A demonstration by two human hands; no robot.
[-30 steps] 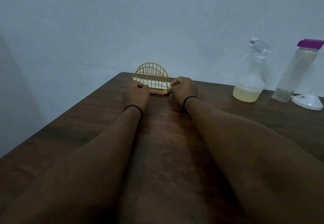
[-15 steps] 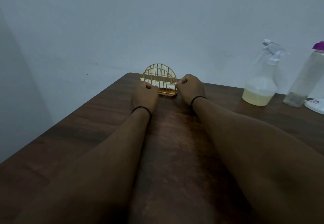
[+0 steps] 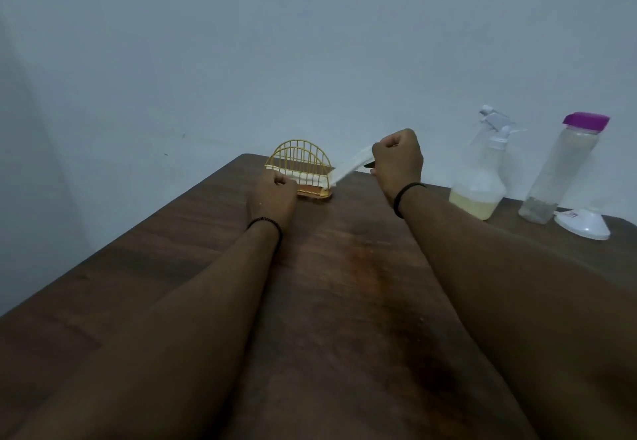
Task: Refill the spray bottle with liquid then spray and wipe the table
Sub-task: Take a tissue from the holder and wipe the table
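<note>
Spray bottle [image 3: 482,177] stands upright on counter [image 3: 344,301], just right of the right hand [image 3: 398,160]; pale yellow liquid fills only its bottom part, white trigger head on. Right hand raised off counter, fingers curled, pinching a white napkin [image 3: 348,166] that runs down-left into the gold wire holder [image 3: 300,167]. Left hand [image 3: 274,191] fisted against holder's left end; more napkin edges visible inside holder. Hands apart, holder between them. Further right of the spray bottle: clear bottle [image 3: 562,171], purple cap, nearly empty, dark residue at bottom. Beyond it, white funnel [image 3: 584,224] mouth-down on counter.
</note>
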